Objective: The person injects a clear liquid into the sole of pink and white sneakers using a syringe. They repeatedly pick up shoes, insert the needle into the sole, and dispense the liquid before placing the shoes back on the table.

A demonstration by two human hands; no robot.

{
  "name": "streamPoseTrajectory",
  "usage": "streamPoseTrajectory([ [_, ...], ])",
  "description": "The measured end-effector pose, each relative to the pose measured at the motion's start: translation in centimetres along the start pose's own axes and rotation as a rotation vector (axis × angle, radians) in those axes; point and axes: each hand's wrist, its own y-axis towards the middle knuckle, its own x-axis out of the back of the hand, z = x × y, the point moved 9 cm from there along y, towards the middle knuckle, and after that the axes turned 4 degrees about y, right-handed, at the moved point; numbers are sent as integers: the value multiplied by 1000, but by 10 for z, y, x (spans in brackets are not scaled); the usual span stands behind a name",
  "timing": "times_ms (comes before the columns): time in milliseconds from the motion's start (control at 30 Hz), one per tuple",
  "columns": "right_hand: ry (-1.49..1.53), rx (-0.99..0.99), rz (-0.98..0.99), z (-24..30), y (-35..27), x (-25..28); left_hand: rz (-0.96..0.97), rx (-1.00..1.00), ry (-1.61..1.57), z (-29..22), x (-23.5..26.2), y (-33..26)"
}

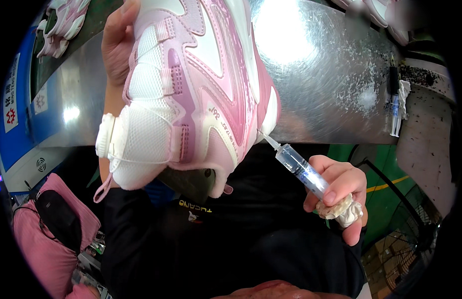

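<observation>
Right hand (340, 192) grips syringe (300, 169) | left hand (118, 40) holds pink shoe (191, 89) | metal table (330, 89) behind

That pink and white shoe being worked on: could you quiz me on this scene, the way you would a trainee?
1. True or false: the left hand holds the pink and white shoe up above the metal table.
2. What does the syringe tip touch? A) the shoe's side edge B) the table C) nothing
3. Fill in: besides the syringe, the right hand grips a wad of white ____.

Key: 1 true; 2 A; 3 cloth.
</observation>
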Motion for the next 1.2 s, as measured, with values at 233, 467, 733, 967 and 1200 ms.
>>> streamPoseTrajectory([
  [233, 61, 5, -37, -6, -2, 6, 6, 25, 7, 3, -2, -1],
  [467, 69, 16, -45, -7, -2, 10, 7, 37, 3, 6, -2, -1],
  [733, 99, 27, -65, -11, -2, 11, 6, 46, 10, 6, -4, 3],
  [967, 99, 40, -58, -10, 0, 11, 8, 54, 8, 4, -5, 4],
  [1200, 92, 67, -59, -12, -1, 11, 10, 66, 7, 7, -5, 4],
])
